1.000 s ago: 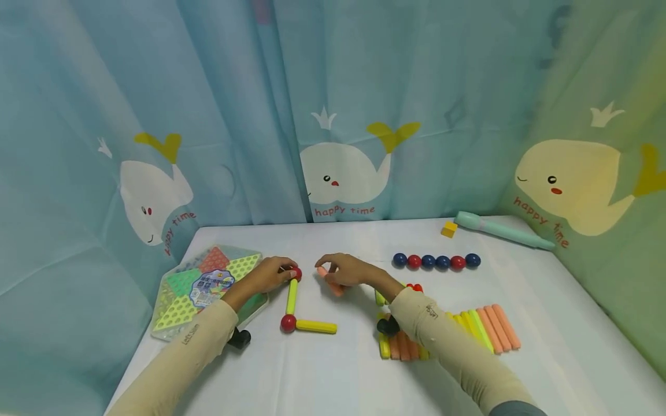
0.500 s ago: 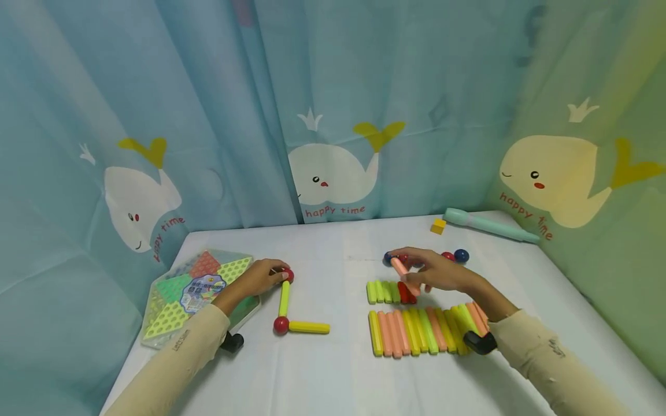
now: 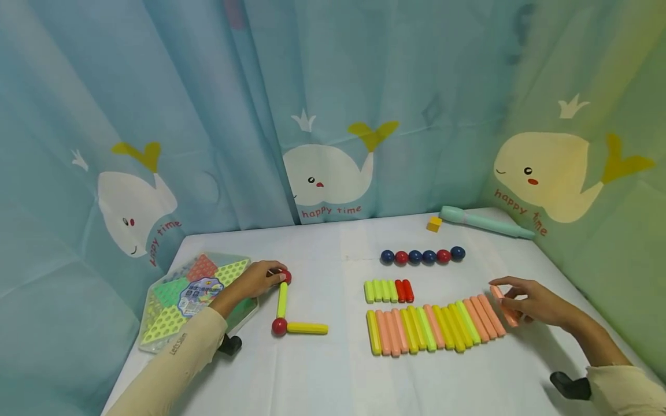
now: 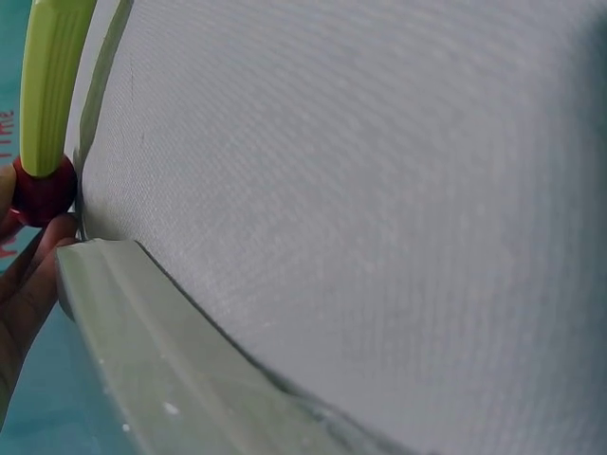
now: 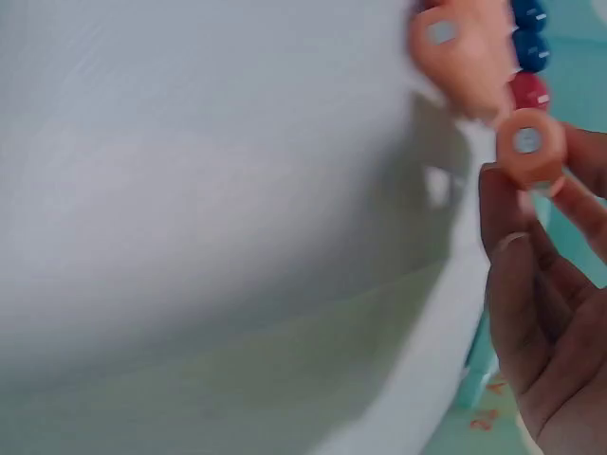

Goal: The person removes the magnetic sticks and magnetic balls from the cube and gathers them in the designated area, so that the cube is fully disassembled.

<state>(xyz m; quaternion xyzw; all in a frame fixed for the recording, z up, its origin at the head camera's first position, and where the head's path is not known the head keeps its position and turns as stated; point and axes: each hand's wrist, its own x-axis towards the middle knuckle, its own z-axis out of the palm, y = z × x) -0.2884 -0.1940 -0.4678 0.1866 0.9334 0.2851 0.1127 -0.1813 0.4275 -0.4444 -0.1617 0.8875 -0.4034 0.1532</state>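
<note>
My left hand [image 3: 260, 277] pinches a red ball [image 4: 45, 192] at the far end of a lime-green stick [image 3: 282, 300]. That stick runs down to a second red ball [image 3: 279, 327], from which a yellow stick [image 3: 307, 328] points right, making an L on the table. Over at the right, my right hand [image 3: 536, 300] holds an orange stick [image 3: 504, 307] between thumb and fingers, beside the right end of a row of orange, yellow and green sticks [image 3: 426, 328]. A pale metal disc shows in the held stick's end in the right wrist view.
Behind the long row lie short green and red sticks [image 3: 385, 291] and a line of blue and red balls [image 3: 415, 257]. A yellow cube [image 3: 434, 224] and a mint-green pen-shaped tool [image 3: 484, 222] are at the back. A clear box with a patterned lid [image 3: 215, 258] lies under the left forearm.
My right hand has carried the orange stick from near the L shape, over the short sticks, to the right end of the long row. The left hand stays on its ball.
</note>
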